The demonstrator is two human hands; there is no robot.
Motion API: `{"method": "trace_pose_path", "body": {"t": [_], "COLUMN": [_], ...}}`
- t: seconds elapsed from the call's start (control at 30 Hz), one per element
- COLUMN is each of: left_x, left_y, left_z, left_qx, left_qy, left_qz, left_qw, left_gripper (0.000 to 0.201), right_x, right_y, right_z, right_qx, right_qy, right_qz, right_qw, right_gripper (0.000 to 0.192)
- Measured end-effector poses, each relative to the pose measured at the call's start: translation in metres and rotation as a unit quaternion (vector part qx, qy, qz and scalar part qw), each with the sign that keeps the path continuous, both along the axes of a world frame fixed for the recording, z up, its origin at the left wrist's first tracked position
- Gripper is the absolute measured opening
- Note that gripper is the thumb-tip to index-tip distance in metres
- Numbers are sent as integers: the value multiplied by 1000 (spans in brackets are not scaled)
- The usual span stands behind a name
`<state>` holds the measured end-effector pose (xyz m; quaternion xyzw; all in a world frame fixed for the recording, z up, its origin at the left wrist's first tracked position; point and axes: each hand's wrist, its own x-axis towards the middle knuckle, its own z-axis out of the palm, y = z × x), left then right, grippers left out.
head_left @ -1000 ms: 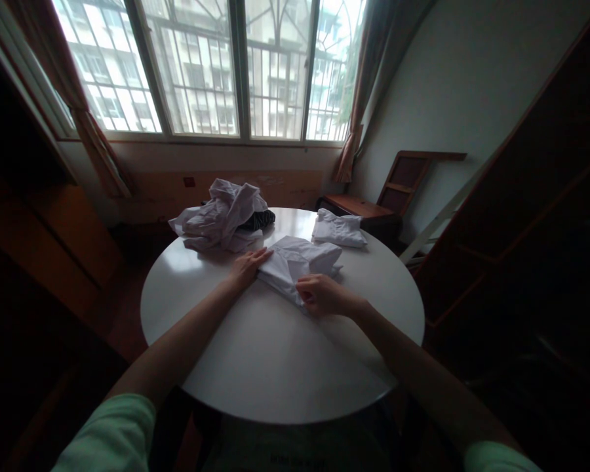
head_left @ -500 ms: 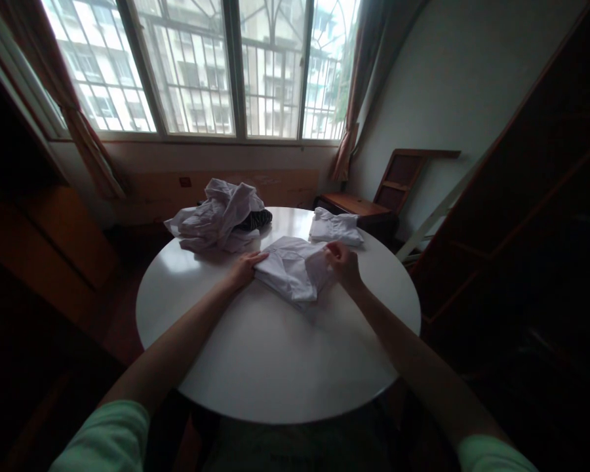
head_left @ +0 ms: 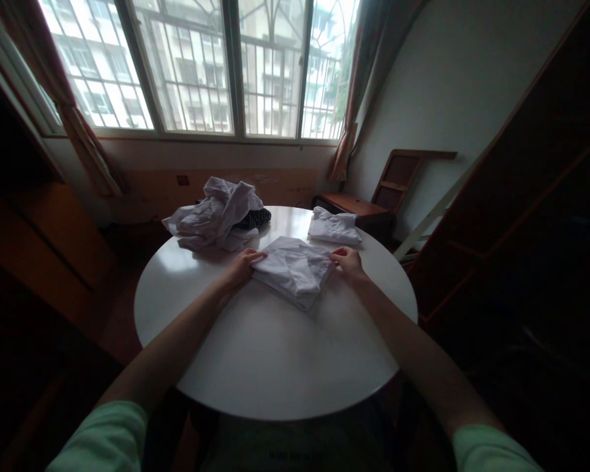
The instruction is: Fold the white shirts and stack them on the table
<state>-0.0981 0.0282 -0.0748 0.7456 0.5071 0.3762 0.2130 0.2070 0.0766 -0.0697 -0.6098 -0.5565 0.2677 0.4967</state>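
A white shirt (head_left: 293, 267), folded into a flat bundle, lies on the round white table (head_left: 275, 367) between my two hands. My left hand (head_left: 242, 266) grips its left edge, thumb on top of the cloth and the other fingers mostly hidden. At the right edge, my right hand (head_left: 348, 261) pinches the cloth between thumb and fingertips. Beyond it, to the right, rests another folded white garment (head_left: 334, 227). A loose heap of white clothes (head_left: 216, 213) sits at the back left of the table.
Dark patterned cloth (head_left: 255, 219) pokes out of the heap. A wooden chair (head_left: 396, 180) stands behind the table on the right, near the wall. Barred windows (head_left: 196, 72) with tied curtains (head_left: 81, 141) fill the far side.
My right hand has come down slightly, and the shirt's raised right part now lies flatter on the bundle. My left hand keeps its hold at the left edge.
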Motion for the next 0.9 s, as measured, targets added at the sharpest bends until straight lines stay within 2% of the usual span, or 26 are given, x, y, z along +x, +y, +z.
{"method": "trace_pose_path", "body": {"t": [0.1, 0.2, 0.3, 0.4, 0.47, 0.5, 0.57, 0.6, 0.63, 0.67, 0.73, 0.77, 0.83, 0.9], "left_x": [-2, -3, 0, 6, 9, 10, 11, 10, 9, 6, -1, -5, -12, -15], "left_y": [1, -3, -15, -34, -45, -49, -51, -49, -45, -39, -25, -18, -7, -2], "left_z": [0, 9, 28, 52, 67, 72, 76, 76, 73, 69, 59, 53, 42, 31], "left_qx": [43, 43, 19, -28, -107, -177, -320, -362, -367, -340, -218, -157, -87, -89], "left_qy": [53, 129, 229, 296, 290, 270, 209, 172, 132, 88, -2, -34, -48, -19], "left_qz": [11, 6, 21, 23, -54, -122, -251, -283, -283, -252, -135, -75, 5, 25], "left_qw": [998, 991, 973, 955, 949, 939, 889, 872, 876, 902, 967, 984, 995, 996], "left_gripper": [51, 51, 44, 33, 24, 23, 41, 50, 55, 55, 49, 46, 41, 41], "right_x": [0, -1, -1, -1, 0, 0, 1, 2, 3, 3, 4, 3, 2, -1], "right_y": [0, -4, -10, -13, -13, -13, -13, -13, -14, -14, -15, -16, -19, -25], "right_z": [-4, -1, 8, 15, 18, 19, 21, 23, 24, 26, 30, 31, 35, 39], "right_qx": [-16, 3, 22, 22, 21, 23, 29, 29, 27, 22, 16, 18, 26, 22], "right_qy": [-41, -104, -144, -143, -130, -119, -86, -66, -45, -26, 4, 13, 18, 6], "right_qz": [3, -9, -31, -39, -41, -38, -28, -24, -20, -18, -15, -8, 26, 100], "right_qw": [999, 995, 989, 989, 990, 992, 995, 997, 998, 999, 1000, 1000, 999, 995], "right_gripper": [14, 13, 14, 13, 13, 14, 16, 17, 18, 20, 24, 26, 31, 35]}}
